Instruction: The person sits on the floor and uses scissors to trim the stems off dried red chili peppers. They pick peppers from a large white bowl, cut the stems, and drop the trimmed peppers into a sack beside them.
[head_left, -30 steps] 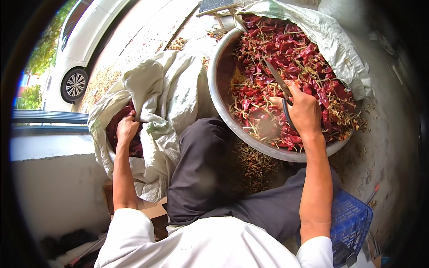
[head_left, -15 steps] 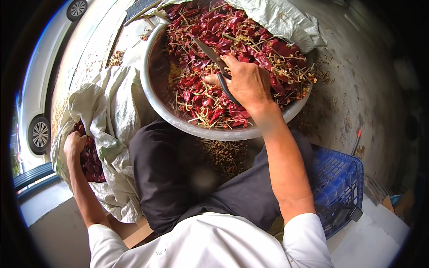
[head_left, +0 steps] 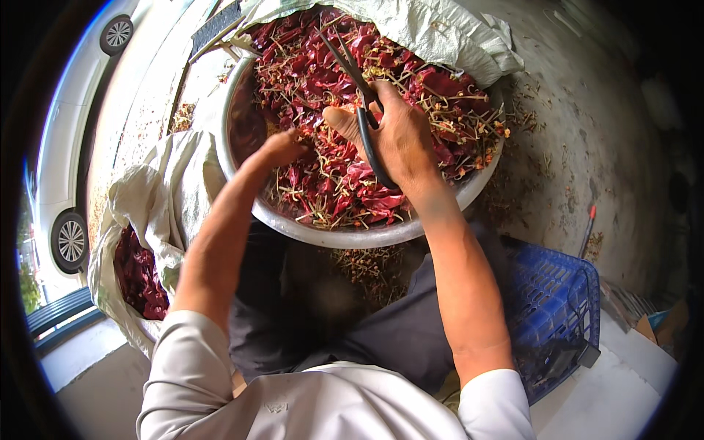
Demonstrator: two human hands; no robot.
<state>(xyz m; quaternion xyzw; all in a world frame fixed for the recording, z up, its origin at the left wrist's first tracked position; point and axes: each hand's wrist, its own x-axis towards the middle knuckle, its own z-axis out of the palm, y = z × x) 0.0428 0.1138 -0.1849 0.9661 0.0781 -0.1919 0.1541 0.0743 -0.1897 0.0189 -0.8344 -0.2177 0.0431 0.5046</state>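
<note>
My right hand [head_left: 411,143] grips a pair of scissors [head_left: 358,75] with dark handles, held above the basin with the blades slightly apart and pointing away. Beneath them, dried red chilies [head_left: 367,198] with pale stems fill a wide metal basin [head_left: 345,237] in front of my knees. At the basin's left side, my left hand [head_left: 284,149] reaches down to the chilies. Its fingers are blurred and partly hidden, so their grip cannot be made out. On my left stands a woven white sack [head_left: 180,158], its mouth showing more dark red chilies [head_left: 141,273].
Another white woven sack [head_left: 455,37] drapes over the basin's far rim. To my right sits a blue plastic crate [head_left: 554,293], with a red-tipped rod [head_left: 589,229] beyond it. Stem scraps [head_left: 370,271] litter the floor below the basin. A white car [head_left: 64,150] stands at far left.
My left hand has moved from the sack's mouth, up and to the right, to the chilies in the basin. The scissors have opened a little in my right hand.
</note>
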